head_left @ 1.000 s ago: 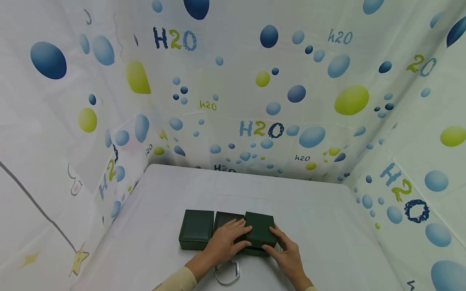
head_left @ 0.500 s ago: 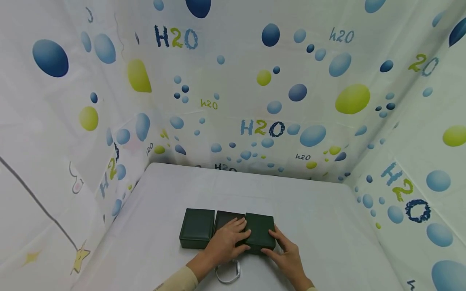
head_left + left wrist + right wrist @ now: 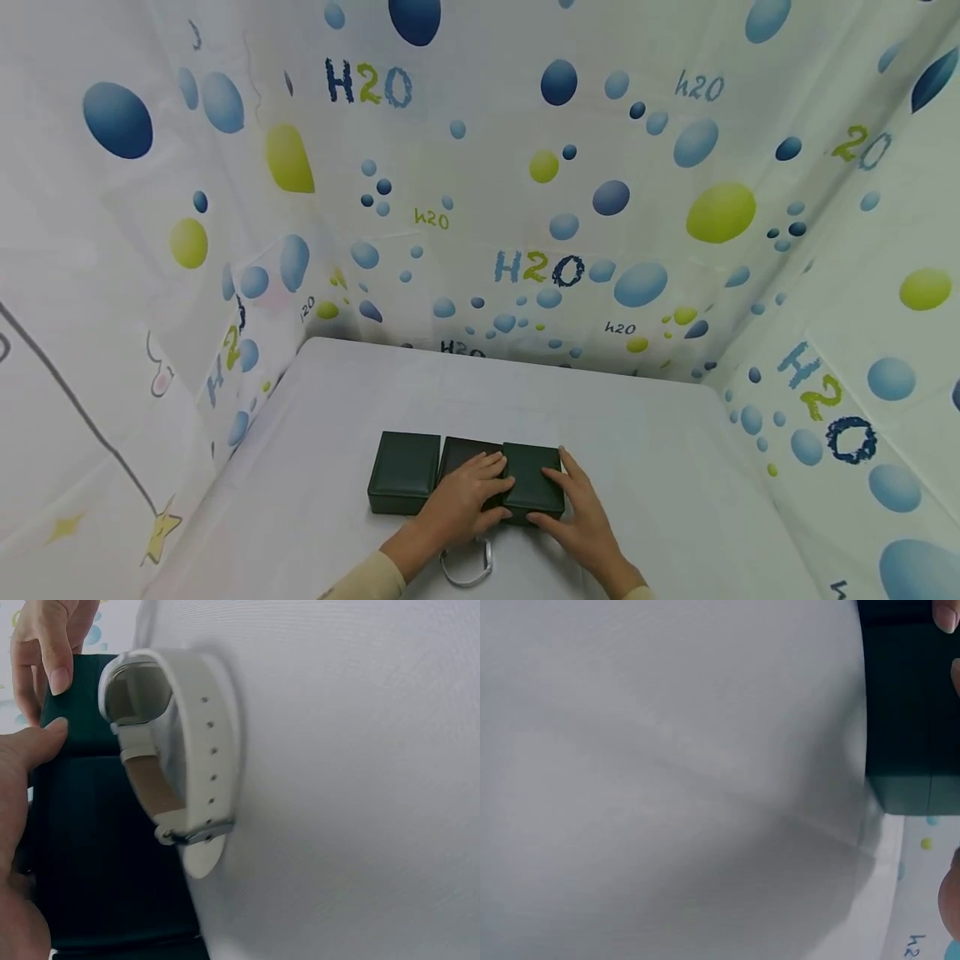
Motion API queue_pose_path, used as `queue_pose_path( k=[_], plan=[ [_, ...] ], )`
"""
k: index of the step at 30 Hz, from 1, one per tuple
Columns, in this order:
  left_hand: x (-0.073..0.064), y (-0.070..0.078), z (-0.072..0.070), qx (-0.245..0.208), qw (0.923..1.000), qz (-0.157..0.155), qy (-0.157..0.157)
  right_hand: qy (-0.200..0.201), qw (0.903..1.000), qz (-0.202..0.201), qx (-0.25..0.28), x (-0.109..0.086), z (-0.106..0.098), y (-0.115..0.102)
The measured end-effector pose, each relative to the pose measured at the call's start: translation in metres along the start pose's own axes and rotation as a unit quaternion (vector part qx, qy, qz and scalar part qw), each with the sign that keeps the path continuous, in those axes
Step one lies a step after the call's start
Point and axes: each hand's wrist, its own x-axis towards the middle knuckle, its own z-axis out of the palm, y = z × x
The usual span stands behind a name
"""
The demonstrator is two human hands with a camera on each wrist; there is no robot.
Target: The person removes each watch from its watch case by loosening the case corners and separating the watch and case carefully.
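Note:
Three dark box-shaped cases stand side by side on the white table. My left hand (image 3: 467, 500) lies over the middle dark box (image 3: 468, 451), covering much of it, and its thumb and forefinger reach the right green box (image 3: 531, 475). That box's lid sits flush on its base. With thumb at the front and fingers along the top and right side, my right hand (image 3: 588, 518) holds the right green box. In the left wrist view both hands meet around that green box (image 3: 90, 724). The right wrist view shows its side (image 3: 907, 712) and a few fingertips.
A white-strapped wristwatch (image 3: 467, 563) stands on its buckled strap in front of the boxes, below my left hand. The left green box (image 3: 406, 467) stands untouched. Patterned curtains (image 3: 450, 167) enclose the white table (image 3: 637, 433) at the back and sides.
The right green box's lid, raised above its base a second ago, has come down flush. My right hand has shifted slightly left over the box; my left hand has stayed in place.

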Motion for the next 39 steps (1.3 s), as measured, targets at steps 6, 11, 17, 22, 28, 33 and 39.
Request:
queue_pose_path(
  k=[6,11,17,22,28,33,39],
  plan=[
    [0.0,-0.005,-0.008,0.008,0.9991,-0.002,-0.042,-0.022,0.9987,-0.031,-0.035,0.014,0.004,-0.012],
    [0.0,-0.009,-0.015,0.001,0.998,-0.018,-0.061,-0.056,0.9973,-0.022,-0.041,0.025,0.004,-0.021],
    [0.0,-0.018,-0.027,-0.01,0.9972,-0.048,-0.057,-0.073,0.9959,-0.035,-0.042,0.033,0.005,-0.028],
    [-0.004,-0.028,-0.034,-0.011,0.996,-0.076,-0.045,-0.097,0.994,-0.036,-0.035,0.039,0.007,-0.037],
    [-0.014,-0.036,-0.039,-0.01,0.9949,-0.093,-0.039,-0.117,0.9915,-0.041,-0.038,0.044,0.01,-0.042],
    [-0.02,-0.041,-0.041,-0.006,0.9948,-0.098,-0.027,-0.123,0.9891,-0.059,-0.055,0.046,0.012,-0.044],
    [-0.026,-0.045,-0.042,0.008,0.994,-0.107,-0.023,-0.138,0.9869,-0.058,-0.059,0.046,0.011,-0.046]
  ],
)
